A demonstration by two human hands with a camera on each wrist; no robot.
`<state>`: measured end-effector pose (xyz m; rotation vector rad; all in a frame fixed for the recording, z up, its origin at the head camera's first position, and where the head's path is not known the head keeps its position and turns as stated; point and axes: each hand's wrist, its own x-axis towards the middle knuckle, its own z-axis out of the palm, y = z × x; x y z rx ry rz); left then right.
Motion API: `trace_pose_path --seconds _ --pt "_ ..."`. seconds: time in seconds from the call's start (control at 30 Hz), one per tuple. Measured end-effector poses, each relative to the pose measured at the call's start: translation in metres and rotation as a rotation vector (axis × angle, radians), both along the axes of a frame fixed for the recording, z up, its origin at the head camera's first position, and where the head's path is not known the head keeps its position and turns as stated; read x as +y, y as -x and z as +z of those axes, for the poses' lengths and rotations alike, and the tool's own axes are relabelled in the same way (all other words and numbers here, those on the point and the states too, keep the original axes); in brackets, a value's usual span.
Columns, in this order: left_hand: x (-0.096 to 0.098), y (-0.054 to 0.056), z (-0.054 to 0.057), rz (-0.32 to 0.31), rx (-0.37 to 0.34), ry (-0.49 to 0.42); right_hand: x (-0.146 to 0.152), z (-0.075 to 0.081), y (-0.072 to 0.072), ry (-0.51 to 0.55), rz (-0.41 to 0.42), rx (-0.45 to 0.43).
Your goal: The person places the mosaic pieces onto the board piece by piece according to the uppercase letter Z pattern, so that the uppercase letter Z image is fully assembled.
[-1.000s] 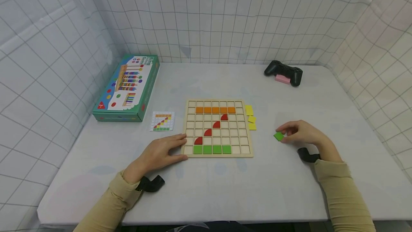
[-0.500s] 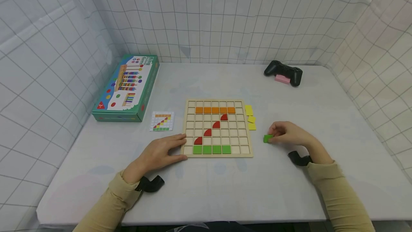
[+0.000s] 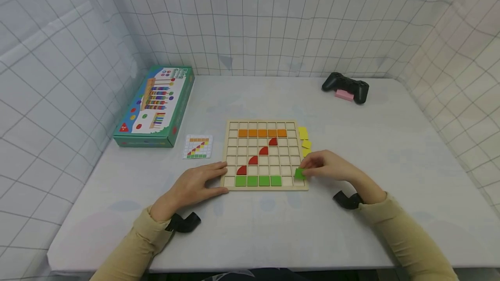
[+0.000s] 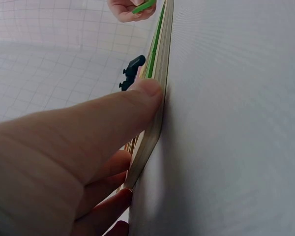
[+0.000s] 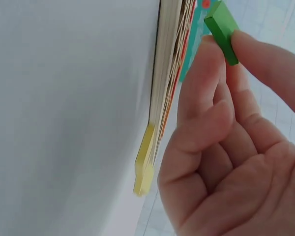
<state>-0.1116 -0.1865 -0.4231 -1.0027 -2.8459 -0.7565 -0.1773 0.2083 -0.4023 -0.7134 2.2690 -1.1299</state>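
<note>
The right hand pinches a green square tile between thumb and fingertips. In the head view this tile overlaps the lower right corner of the wooden grid board. At the board's left side rests the left hand, its thumb against the front edge and its fingertips along the left edge. An orange row lies near the board's top. Several red quarter-round pieces step diagonally below it, and a row of green squares fills part of the bottom line.
Yellow tiles lie along the board's right edge. Left of the board is a small pattern card, with a green game box behind it. A black game controller and a pink block sit at the back right.
The right hand has moved left with the green tile, from the table right of the board to over its lower right corner. The left hand has stayed in place.
</note>
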Motion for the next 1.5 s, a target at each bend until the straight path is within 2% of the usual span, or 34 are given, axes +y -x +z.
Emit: trace_pose_path --seconds 0.53,0.87,1.03,1.2,1.3,1.5 --pt "0.000 0.001 -0.001 -0.001 0.008 -0.002 -0.030 0.000 -0.014 -0.038 0.007 0.087" --pt "-0.001 0.002 -0.002 0.003 0.025 -0.014 -0.035 -0.006 -0.017 -0.087 -0.010 0.228" --pt "-0.002 0.002 -0.002 0.005 0.013 -0.004 -0.037 -0.002 -0.018 -0.137 -0.020 0.271" --pt "-0.002 0.002 -0.001 0.005 0.005 0.001 -0.036 0.006 -0.007 -0.171 -0.056 0.286" --pt "-0.002 0.001 -0.001 0.006 0.003 0.000 -0.031 0.010 0.007 -0.179 -0.094 0.296" --pt "-0.001 0.000 -0.002 0.006 0.009 0.002 -0.022 0.020 0.038 -0.186 -0.225 0.301"
